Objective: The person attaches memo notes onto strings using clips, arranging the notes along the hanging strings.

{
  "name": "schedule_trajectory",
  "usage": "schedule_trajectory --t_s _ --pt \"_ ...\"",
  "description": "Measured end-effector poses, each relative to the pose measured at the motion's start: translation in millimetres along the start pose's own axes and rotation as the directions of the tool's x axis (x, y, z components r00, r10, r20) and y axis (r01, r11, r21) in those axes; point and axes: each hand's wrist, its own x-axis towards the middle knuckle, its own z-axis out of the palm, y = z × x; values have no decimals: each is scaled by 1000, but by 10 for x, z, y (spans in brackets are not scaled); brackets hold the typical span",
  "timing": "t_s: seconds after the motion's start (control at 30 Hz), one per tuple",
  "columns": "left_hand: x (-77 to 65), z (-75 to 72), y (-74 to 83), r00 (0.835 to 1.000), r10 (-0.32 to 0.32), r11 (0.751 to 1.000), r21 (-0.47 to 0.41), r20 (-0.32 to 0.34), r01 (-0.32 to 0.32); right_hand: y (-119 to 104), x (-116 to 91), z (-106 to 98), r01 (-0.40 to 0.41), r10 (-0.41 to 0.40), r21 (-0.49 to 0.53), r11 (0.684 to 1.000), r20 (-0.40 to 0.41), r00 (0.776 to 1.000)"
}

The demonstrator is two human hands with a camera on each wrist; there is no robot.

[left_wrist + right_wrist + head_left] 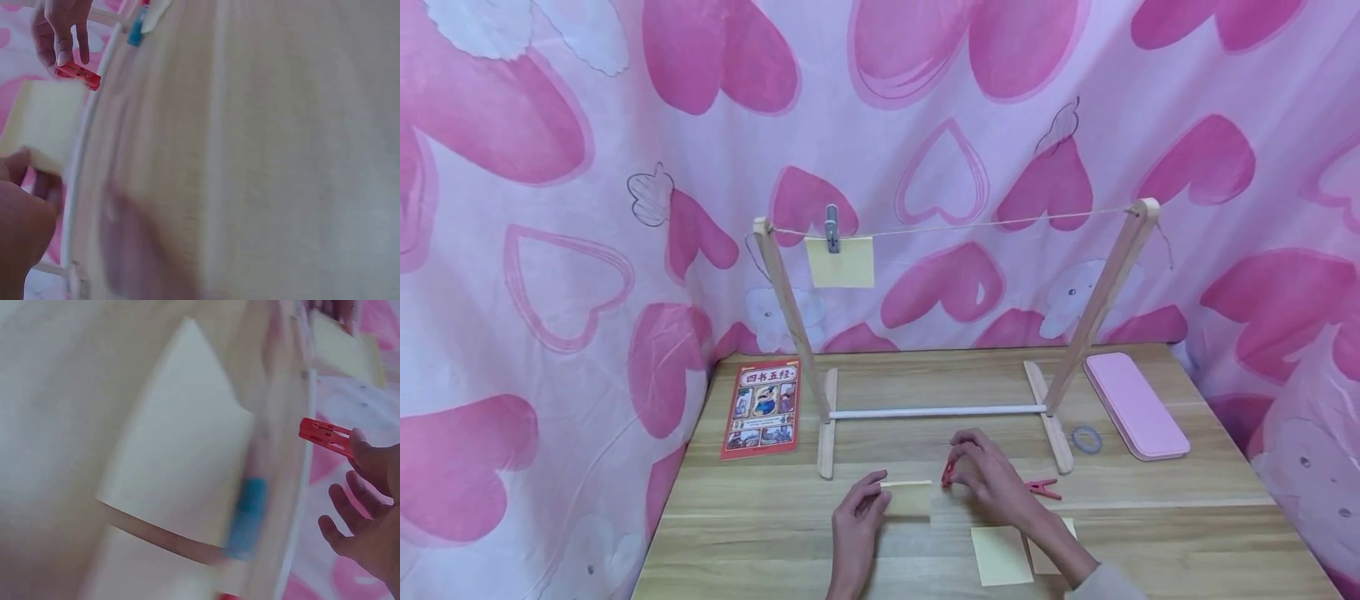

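My left hand (856, 521) pinches a pale yellow paper square (908, 500) by its left edge, above the wooden table (760, 533). To the right of that paper, my right hand (996, 487) grips a red clothespin (948, 473). In the right wrist view this clothespin (325, 435) lies between thumb and fingers, its jaw end pointing away from the hand. A second red clothespin (1043, 489) rests on the table behind the right wrist. Two more yellow squares lie near the right forearm, one in the open (1002, 556), the other (1051, 550) partly covered by the arm.
A wooden stand (793, 325) with a string (955, 227) spans the back. A grey clothespin (832, 229) holds a yellow square (853, 271) on the string. Around it lie a red book (763, 408), a pink case (1137, 406) and a ring (1086, 439). A blue clothespin (247, 515) adjoins the papers.
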Motion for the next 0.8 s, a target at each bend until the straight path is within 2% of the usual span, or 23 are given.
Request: schedule_trajectory --t_s 0.1,0.27,0.33,0.43,0.53,0.63,0.8 --pt "32 17 141 999 -46 999 17 18 45 -90 149 -201 44 -44 0 999 -36 998" --pt "148 56 466 991 -113 984 148 68 101 -278 448 -620 105 -102 27 994 -84 991" --pt "215 76 611 990 -128 977 181 59 115 -371 572 -775 116 -110 43 992 -108 988" --pt "310 110 833 990 -135 976 175 30 128 -529 777 -994 142 -127 96 985 -151 980" --pt "411 160 1069 993 -116 981 158 11 113 -689 996 -1224 189 -161 137 972 -197 967" --pt "520 229 1324 998 -66 987 151 13 63 -841 1199 -1473 228 -190 168 959 -214 958" --pt "709 351 1708 998 43 990 132 48 -49 -1115 1477 -1872 199 -162 181 963 -199 966"
